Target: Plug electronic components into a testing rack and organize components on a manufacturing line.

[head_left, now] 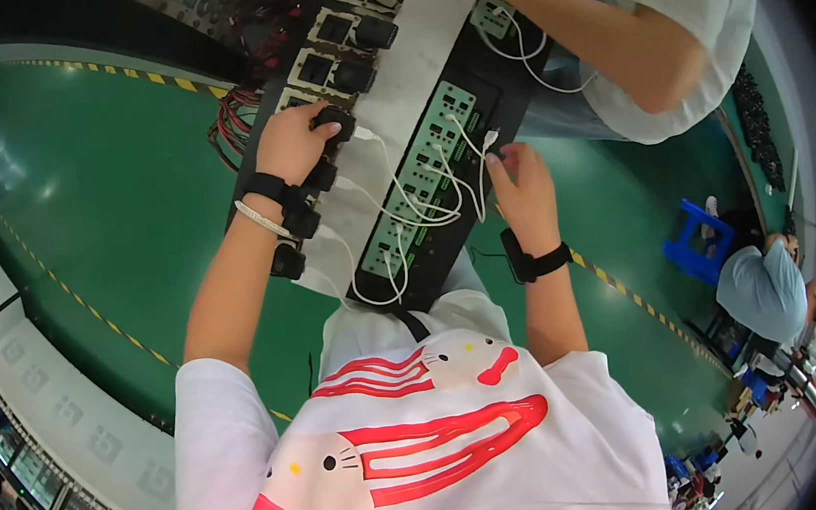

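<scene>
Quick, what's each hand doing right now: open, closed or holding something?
Left hand: closed on a black, block-shaped adapter.
Right hand: partly curled at a thin white cable with a white plug; grip cannot be told.

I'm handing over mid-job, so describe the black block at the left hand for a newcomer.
Find the long pale strip left of the green port panels. Along the strip's left edge, pick the black block with a white plug at its right side. Unlike neighbouring blocks, it has the left hand on it.
</scene>
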The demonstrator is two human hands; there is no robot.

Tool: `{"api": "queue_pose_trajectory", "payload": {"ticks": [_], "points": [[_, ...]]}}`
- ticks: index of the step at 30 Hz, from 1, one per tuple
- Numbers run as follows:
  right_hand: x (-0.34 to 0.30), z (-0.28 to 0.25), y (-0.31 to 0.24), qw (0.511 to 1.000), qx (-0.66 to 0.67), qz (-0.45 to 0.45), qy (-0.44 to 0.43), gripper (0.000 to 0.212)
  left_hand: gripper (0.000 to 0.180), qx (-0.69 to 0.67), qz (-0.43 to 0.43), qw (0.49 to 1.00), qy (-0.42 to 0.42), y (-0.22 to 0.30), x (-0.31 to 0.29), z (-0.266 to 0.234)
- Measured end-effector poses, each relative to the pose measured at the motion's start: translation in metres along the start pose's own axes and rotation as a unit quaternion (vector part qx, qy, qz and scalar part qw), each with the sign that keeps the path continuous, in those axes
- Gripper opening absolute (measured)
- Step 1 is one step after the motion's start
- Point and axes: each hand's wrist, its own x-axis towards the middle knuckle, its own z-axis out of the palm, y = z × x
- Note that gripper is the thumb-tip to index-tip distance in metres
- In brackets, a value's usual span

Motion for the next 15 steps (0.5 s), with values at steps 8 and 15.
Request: {"api": "queue_pose_trajectory", "payload": {"ticks": [8, 15], "points": [[0.024, 0.082, -0.069, 0.964, 0.129, -0.23, -0.042, 0.026, 0.043, 0.029, 0.003, 0.999, -0.016, 0.0, -0.002, 0.005], [0.054, 0.132, -0.056, 0.952, 0.114, -0.18, -0.221, 0.021, 0.056, 0.075, 0.189, 0.974, -0.099, 0.003, -0.005, -0.001]]}}
